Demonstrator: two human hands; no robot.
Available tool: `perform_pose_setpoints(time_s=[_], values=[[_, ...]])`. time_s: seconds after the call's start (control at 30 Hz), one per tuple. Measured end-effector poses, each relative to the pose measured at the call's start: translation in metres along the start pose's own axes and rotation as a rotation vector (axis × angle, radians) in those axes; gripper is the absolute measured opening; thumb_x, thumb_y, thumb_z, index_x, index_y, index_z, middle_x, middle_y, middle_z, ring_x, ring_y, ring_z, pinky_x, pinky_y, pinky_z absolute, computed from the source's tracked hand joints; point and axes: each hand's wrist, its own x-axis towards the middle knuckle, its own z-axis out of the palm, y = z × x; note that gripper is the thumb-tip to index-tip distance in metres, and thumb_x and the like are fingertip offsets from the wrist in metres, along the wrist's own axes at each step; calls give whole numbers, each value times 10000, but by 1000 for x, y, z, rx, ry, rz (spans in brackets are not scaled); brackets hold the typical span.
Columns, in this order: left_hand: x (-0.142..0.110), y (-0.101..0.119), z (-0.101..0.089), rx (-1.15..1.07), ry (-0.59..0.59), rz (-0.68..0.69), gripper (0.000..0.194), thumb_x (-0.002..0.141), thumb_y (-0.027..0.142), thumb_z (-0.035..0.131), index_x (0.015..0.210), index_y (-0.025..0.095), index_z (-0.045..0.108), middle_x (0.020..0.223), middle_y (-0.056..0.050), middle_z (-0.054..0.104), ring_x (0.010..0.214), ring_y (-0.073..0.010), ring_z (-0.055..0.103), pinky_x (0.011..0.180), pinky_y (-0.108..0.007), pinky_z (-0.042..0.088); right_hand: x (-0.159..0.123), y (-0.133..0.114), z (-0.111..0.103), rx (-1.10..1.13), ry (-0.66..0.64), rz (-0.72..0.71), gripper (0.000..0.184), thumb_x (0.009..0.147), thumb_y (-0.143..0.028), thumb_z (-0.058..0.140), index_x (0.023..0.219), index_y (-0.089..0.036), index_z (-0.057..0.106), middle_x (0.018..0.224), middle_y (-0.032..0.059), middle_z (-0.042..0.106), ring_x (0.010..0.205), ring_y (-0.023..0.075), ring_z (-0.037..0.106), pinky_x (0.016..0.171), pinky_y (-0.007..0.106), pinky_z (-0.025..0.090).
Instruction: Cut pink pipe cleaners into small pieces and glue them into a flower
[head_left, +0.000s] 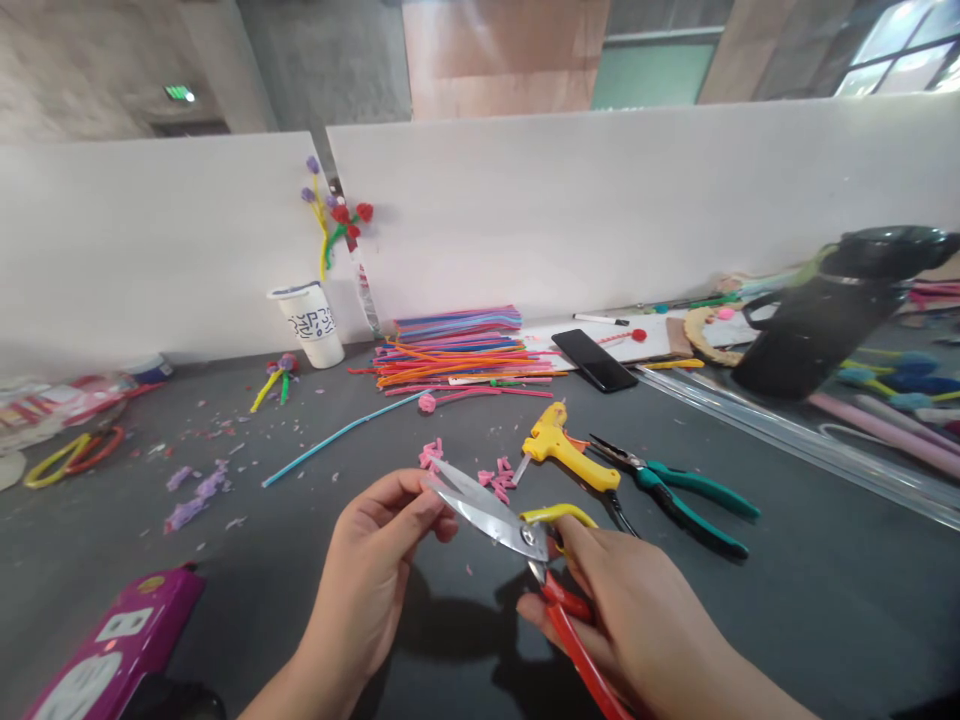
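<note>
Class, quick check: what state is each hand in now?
Left hand: pinched closed; whether it holds anything cannot be told.
Right hand: closed, holding the open scissors.

The scissors (529, 537) are showing smooth, shiny metal blades (487, 521) and plastic-looking handles (583, 655); the worktop (262, 565) is looking matt, while stems (450, 360) near frame centre are appearing fuzzy.

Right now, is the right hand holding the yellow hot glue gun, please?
No, the right hand holds scissors, while the hot glue gun lies on the dark tabletop.
</note>
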Motion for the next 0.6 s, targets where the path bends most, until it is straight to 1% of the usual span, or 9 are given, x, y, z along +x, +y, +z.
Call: perform_pose_setpoints(time_s=[0.1, 0.23, 0.43, 0.6], values=[[0, 0, 0, 4, -7, 22, 46, 700, 167, 641, 661, 143, 643, 609, 11, 584, 559, -78, 511, 550, -168, 398, 2, 0, 3, -13, 26, -49, 287, 774, -486, 502, 787, -200, 482, 656, 24, 603, 557, 172, 568, 508, 245, 359], [-1, 1, -1, 7, 0, 21, 51, 699, 189, 647, 672, 146, 645, 612, 9, 590, 564, -80, 515, 559, -171, 395, 4, -1, 6, -44, 35, -35, 300, 780, -500, 489, 773, -200, 480, 665, 33, 610, 561, 183, 578, 509, 260, 375], [-1, 2, 0, 9, 14, 28, 51, 692, 194, 653, 678, 145, 650, 625, 4, 593, 561, -84, 509, 557, -182, 396, 3, -2, 7, -85, 46, -50, 316, 772, -514, 500, 783, -198, 492, 672, 39, 624, 568, 189, 594, 506, 264, 398], [-1, 2, 1, -1, 2, 40, 56, 688, 201, 657, 668, 149, 653, 620, 6, 585, 563, -87, 506, 560, -187, 398, 2, -1, 8, -101, 66, -70, 323, 774, -519, 492, 787, -196, 496, 656, 40, 626, 556, 193, 600, 496, 269, 409]])
